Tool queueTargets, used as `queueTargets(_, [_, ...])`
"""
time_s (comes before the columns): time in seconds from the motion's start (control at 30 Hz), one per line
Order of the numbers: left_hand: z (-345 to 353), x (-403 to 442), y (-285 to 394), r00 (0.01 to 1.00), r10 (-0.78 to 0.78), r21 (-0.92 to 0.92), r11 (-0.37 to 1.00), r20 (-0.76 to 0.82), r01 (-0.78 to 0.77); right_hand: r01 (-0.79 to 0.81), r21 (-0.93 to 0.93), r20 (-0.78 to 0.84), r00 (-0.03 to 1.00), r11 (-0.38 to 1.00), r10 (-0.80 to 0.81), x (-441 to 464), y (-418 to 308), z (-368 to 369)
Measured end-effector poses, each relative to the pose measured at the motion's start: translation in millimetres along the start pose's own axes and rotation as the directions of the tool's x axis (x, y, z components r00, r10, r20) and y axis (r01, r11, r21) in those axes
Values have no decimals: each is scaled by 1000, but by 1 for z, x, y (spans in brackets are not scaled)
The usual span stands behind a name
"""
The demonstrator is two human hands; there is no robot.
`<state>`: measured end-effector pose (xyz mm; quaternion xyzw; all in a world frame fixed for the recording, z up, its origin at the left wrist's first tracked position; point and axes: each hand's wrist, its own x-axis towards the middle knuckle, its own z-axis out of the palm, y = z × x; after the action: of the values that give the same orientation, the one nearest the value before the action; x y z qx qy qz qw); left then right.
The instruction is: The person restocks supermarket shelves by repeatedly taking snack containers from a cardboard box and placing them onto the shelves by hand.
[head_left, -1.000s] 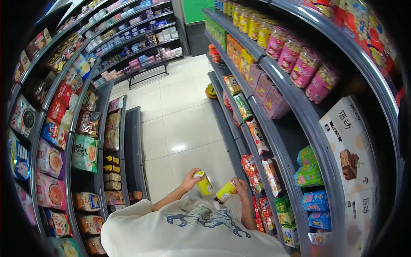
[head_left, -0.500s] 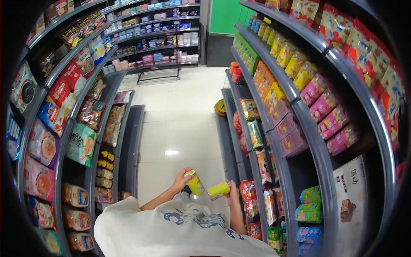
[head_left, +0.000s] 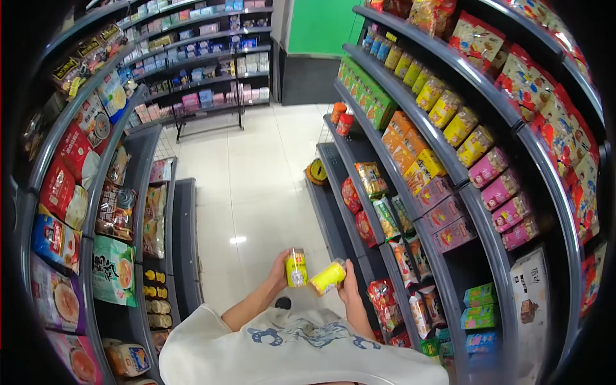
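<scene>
My left hand (head_left: 279,270) is wrapped round a yellow canister (head_left: 296,269) that stands nearly upright, its printed label facing me. In my right hand (head_left: 348,282) is a second yellow canister (head_left: 326,278), tilted, its upper end leaning right towards the fingers. Both canisters are in front of my chest, close together, with a narrow gap between them. The print is too small to read. Similar yellow canisters (head_left: 459,126) stand in a row on the right-hand shelf, with pink canisters (head_left: 497,181) nearer me.
Shelves line both sides of a tiled aisle (head_left: 234,199). Bagged foods (head_left: 114,272) fill the left shelves. Orange boxes (head_left: 402,138), snack packs (head_left: 387,217) and a white carton (head_left: 530,301) sit on the right. A wire rack frame (head_left: 208,125) and a green panel (head_left: 317,27) are ahead.
The view has shifted up and a little to the right. The left canister has turned more upright with its label towards me. The right one has changed its tilt; both stay held.
</scene>
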<state>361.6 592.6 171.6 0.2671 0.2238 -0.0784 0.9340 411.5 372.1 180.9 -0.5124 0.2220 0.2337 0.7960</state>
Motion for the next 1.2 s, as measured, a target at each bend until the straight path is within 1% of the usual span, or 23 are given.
queueTargets(0.03, [-3, 0, 5, 997, -63, -43, 997, 34, 65, 2, -14, 20, 1000, 1000, -1, 5, 3, 4])
queueTargets(0.07, [5, -2, 14, 998, -54, -54, 997, 20, 55, 4, -27, 40, 999, 1000, -3, 10, 5, 9])
queueTargets(0.1, [8, -2, 19, 998, -47, -88, 995, 41, 51, 3, 7, 85, 996, 1000, -3, 12, -3, 25])
queueTargets(0.17, [10, 3, 32, 995, -24, -139, 990, 93, 37, -108, 24, 149, 984, 994, 103, 7, -25, 56])
queueTargets(0.2, [11, 6, 37, 992, -7, -150, 988, 123, 25, -129, 17, 186, 975, 991, 124, 6, -35, 69])
queueTargets(0.3, [18, 15, 57, 976, -31, -129, 990, 215, 60, -232, 135, 220, 955, 963, 199, 10, -56, 104])
queueTargets(0.43, [40, 33, 87, 982, -61, -168, 981, 179, 92, -377, 149, 342, 887, 914, 310, 55, -58, 131])
queueTargets(0.5, [38, 47, 102, 980, -51, -155, 984, 190, 82, -421, 98, 385, 852, 902, 356, 79, -64, 142])
queueTargets(0.57, [44, 63, 122, 991, 3, -152, 988, 134, 17, -439, 48, 415, 826, 897, 382, 98, -80, 163])
queueTargets(0.6, [54, 68, 135, 995, 23, -140, 990, 93, -10, -451, 67, 398, 830, 890, 391, 98, -98, 180])
queueTargets(0.63, [65, 72, 145, 998, 37, -126, 992, 48, -30, -457, 71, 448, 809, 887, 381, 111, -106, 187])
queueTargets(0.67, [75, 74, 154, 996, 88, -107, 991, 13, -86, -460, 73, 494, 788, 885, 369, 126, -113, 192])
queueTargets(0.73, [72, 95, 172, 995, 65, -82, 995, 72, -59, -432, 84, 567, 762, 898, 314, 149, -133, 206])
queueTargets(0.8, [81, 111, 190, 992, 55, -88, 995, 114, -45, -439, 84, 648, 706, 895, 286, 169, -154, 215])
queueTargets(0.83, [88, 122, 197, 986, 84, -58, 995, 145, -76, -444, 78, 687, 673, 893, 274, 174, -169, 222])
queueTargets(0.87, [94, 132, 204, 978, 113, -27, 994, 176, -110, -397, 53, 667, 697, 917, 263, 176, -184, 228])
queueTargets(0.9, [102, 142, 212, 968, 140, 3, 990, 209, -144, -391, 51, 676, 691, 919, 256, 180, -197, 235])
queueTargets(0.93, [124, 147, 219, 971, 170, -15, 985, 171, -170, -383, 52, 682, 689, 922, 248, 185, -209, 239])
queueTargets(1.0, [149, 165, 231, 963, 156, -42, 988, 218, -150, -373, 68, 704, 675, 925, 220, 198, -230, 238])
queueTargets(1.03, [159, 175, 236, 958, 145, -53, 989, 246, -137, -369, 103, 686, 699, 924, 202, 201, -239, 234])
queueTargets(1.07, [167, 187, 242, 913, 108, -30, 994, 393, -104, -360, 138, 671, 719, 923, 180, 205, -250, 232])
queueTargets(1.17, [199, 218, 250, 924, 87, 47, 993, 372, -112, -293, 246, 647, 760, 924, 69, 215, -278, 227])
queueTargets(1.2, [201, 232, 252, 915, 43, 51, 996, 402, -69, -250, 273, 620, 784, 929, 29, 219, -284, 224])
